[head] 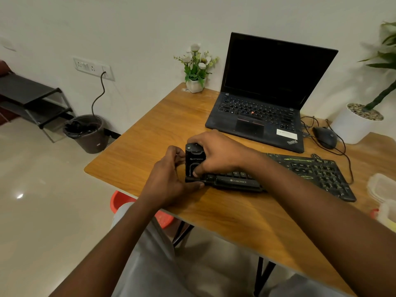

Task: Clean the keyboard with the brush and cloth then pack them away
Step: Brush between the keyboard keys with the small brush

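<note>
Both hands are on it now: my right hand is wrapped over the top of the small black boxy plastic cleaning tool, fingers curled down its front face. My left hand pinches it from the other side, thumb tucked in at its base. The tool stands upright at the left end of the flat black keyboard with green lettering, right against its corner, on the brown wooden table. I reckon I'm in the brushing stage, either working that corner or getting the brush part ready. From up here my fingers hide the underside, so I can't tell whether any bristles are out or touching the keys. No cloth shows anywhere. Next I'll need a steady hold with the right hand, then even strokes along the key rows towards the far end, keeping the keyboard from sliding. Beyond it sit the open black laptop and the dark corded mouse. The clear plastic lidded containers at the right edge may be where things get packed.
</note>
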